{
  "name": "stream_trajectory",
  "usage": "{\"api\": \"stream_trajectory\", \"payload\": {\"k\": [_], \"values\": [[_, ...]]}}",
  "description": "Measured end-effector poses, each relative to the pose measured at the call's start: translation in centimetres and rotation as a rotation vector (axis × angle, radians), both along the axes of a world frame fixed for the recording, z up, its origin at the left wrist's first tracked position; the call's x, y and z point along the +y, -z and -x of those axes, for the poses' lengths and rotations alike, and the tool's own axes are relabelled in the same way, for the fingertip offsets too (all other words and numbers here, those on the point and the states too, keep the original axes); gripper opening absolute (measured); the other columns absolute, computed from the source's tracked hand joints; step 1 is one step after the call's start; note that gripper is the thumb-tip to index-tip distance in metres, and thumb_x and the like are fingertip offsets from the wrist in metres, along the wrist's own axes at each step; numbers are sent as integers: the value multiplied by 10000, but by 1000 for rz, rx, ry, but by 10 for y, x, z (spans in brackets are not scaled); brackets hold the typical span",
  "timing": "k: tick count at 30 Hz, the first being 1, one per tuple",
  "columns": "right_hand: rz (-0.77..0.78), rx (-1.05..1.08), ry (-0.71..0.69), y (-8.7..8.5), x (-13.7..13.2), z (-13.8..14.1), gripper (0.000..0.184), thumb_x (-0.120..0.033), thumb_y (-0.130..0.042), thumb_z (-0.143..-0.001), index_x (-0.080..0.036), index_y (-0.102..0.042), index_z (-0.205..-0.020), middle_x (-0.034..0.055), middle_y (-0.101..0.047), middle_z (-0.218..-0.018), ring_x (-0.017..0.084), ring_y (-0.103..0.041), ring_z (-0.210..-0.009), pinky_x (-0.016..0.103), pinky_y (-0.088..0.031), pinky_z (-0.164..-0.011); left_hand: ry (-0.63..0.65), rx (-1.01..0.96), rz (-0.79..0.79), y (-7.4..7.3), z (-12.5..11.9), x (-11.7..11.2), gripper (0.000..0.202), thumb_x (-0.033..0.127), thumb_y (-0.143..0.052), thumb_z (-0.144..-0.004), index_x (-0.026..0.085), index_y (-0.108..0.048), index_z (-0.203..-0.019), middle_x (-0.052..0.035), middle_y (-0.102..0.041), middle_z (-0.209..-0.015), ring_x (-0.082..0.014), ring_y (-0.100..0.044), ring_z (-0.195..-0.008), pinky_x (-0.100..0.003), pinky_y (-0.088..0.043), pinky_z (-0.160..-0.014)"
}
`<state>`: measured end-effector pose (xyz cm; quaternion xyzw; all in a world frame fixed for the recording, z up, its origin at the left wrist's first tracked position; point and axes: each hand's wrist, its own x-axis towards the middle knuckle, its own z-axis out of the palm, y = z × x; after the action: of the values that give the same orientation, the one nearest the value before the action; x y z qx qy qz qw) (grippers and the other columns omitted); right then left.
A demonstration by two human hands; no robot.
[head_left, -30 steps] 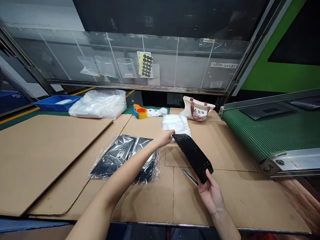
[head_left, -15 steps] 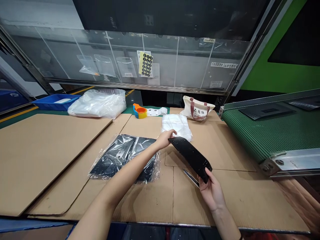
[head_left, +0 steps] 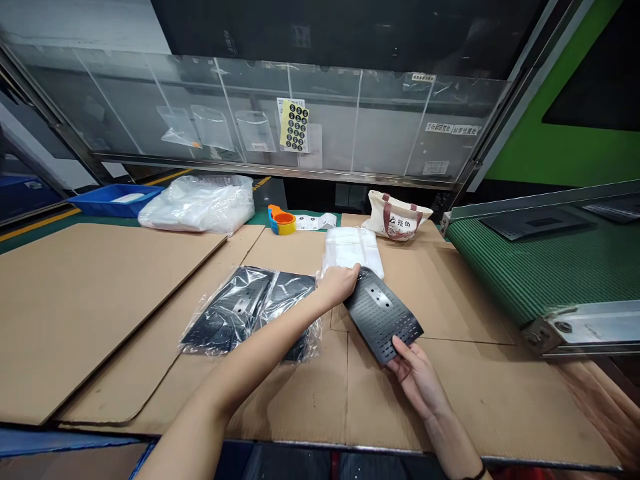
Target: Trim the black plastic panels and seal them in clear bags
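A black perforated plastic panel [head_left: 383,313] with a small silver patch near its far end is held between my two hands, its flat face turned up and lying low over the cardboard. My left hand [head_left: 339,285] grips the panel's far end with closed fingers. My right hand [head_left: 417,377] holds the near corner from below, thumb on the edge. Just left lies a clear plastic bag of similar black panels [head_left: 250,313]. Behind the panel sits a stack of white folded bags [head_left: 353,248].
Brown cardboard sheets [head_left: 100,293] cover the table. At the back are a bundle of clear plastic [head_left: 200,203], a blue tray [head_left: 115,199], an orange tape dispenser [head_left: 281,221] and a canvas tote [head_left: 397,217]. A green conveyor belt [head_left: 545,267] runs along the right.
The panel has been turned from standing on edge to flat, face up, and lowered toward the cardboard, now covering the thin strip that lay beneath it. Both hands kept their grip.
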<state>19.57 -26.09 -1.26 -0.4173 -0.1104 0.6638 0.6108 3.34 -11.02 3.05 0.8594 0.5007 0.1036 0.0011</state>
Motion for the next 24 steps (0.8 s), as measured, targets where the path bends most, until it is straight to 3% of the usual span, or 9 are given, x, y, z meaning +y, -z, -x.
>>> {"api": "stream_trajectory", "payload": {"k": [6,12,16,19,22,24], "values": [[-4,74,27,5,-1,15,422,-222,-955,-416,-154,-712,-754,18,-778,-840,134,-728,-772,203,-610,-730,97,107,-78,-2,-8,-12,250,102,-407,-917,104,-620,-1046,-155,-719,-796,-271,-709,-752,-328,-504,-627],[-42,91,99,4,-5,27,400,-231,-947,-436,-189,-685,-735,-16,-765,-831,134,-722,-805,217,-598,-787,240,149,-137,-14,-20,-45,247,82,-415,-922,96,-602,-1083,-113,-729,-780,-245,-712,-686,-298,-489,-534],[4,31,-13,4,-7,30,376,-242,-941,-438,-178,-676,-698,0,-757,-810,157,-719,-773,247,-610,-724,309,153,-178,-23,-24,-67,238,66,-425,-907,77,-612,-1054,-95,-720,-736,-218,-703,-642,-272,-449,-480],[-73,26,101,5,-9,36,343,-285,-916,-495,-200,-691,-740,-8,-757,-856,158,-713,-829,246,-594,-782,338,151,-207,-26,-23,-83,307,54,-449,-888,63,-578,-1166,-76,-708,-707,-195,-692,-603,-256,-409,-442],[-118,33,177,6,-18,47,292,-326,-894,-537,-222,-705,-733,-15,-756,-864,147,-704,-837,232,-578,-809,397,138,-309,-28,-21,-97,377,50,-453,-880,43,-539,-1247,-43,-676,-649,-162,-661,-536,-251,-368,-416],[-102,32,80,4,-25,54,283,-315,-906,-510,-213,-712,-690,-6,-750,-803,148,-699,-778,231,-583,-758,434,134,-420,-30,-18,-106,375,57,-445,-882,23,-549,-1241,-28,-645,-614,-147,-637,-508,-260,-366,-426]]}}
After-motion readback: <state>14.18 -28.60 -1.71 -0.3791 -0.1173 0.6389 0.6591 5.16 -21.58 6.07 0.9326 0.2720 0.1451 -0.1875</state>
